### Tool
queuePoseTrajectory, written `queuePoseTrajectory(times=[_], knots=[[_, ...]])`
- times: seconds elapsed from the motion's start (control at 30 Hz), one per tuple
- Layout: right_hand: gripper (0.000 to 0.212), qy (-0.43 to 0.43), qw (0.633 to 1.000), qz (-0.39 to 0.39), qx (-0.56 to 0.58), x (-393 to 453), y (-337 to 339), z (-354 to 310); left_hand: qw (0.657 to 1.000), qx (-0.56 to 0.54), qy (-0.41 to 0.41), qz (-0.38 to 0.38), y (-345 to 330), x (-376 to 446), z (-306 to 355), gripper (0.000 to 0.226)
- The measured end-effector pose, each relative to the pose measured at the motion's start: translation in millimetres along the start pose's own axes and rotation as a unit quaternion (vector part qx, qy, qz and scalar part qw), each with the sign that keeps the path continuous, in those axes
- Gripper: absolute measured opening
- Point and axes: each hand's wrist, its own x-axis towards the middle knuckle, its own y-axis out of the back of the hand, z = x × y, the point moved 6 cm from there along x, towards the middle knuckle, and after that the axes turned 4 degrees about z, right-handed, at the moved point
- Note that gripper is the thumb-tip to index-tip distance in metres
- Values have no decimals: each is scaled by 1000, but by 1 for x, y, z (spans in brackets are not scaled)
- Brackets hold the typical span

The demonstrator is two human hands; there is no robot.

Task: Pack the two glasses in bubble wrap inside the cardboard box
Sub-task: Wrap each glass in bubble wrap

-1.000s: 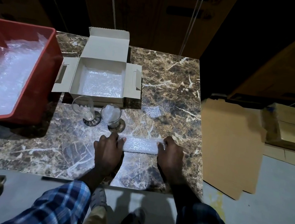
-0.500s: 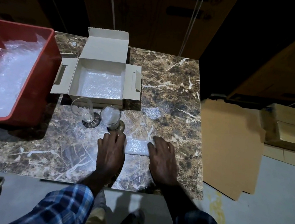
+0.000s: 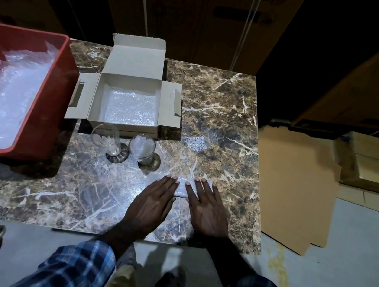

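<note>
Two clear footed glasses stand upright on the marble table, in front of the open cardboard box (image 3: pixel 97 96). The left glass (image 3: pixel 108 140) holds a little wrap; the right glass (image 3: pixel 142 150) is stuffed with bubble wrap. A bubble wrap sheet lines the box floor. Nearer me, a small folded piece of bubble wrap (image 3: pixel 182 186) lies flat. My left hand (image 3: pixel 153 201) and my right hand (image 3: pixel 206 206) press on it side by side with straight fingers, hiding most of it.
A red crate (image 3: pixel 50 104) full of bubble wrap sits at the table's left end. The marble table (image 3: pixel 224 114) ends just right of my right hand. Flat cardboard sheets (image 3: pixel 292 187) and folded boxes (image 3: pixel 375 164) lie on the floor at the right.
My hands have slid toward each other along the folded wrap, from its two ends to nearly touching at its middle. Their fingers now lie flat. The glasses and box stayed put.
</note>
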Motion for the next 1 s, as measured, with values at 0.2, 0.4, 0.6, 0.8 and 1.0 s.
queuePoseTrajectory(times=[0.2,0.4,0.6,0.8,1.0], knots=[[40,16,997,82,3,-15,15,21,1000,-11,-13,-3,10,2,-22,37],[21,-23,991,129,40,-14,30,35,998,-32,-18,55,30,-2,-32,22],[18,-85,993,61,57,4,37,35,970,-150,167,94,40,8,-38,18],[36,-67,997,-25,39,21,42,38,967,-160,190,47,36,13,-42,23],[34,-169,979,-74,86,36,35,43,955,-133,264,24,39,15,-43,27]])
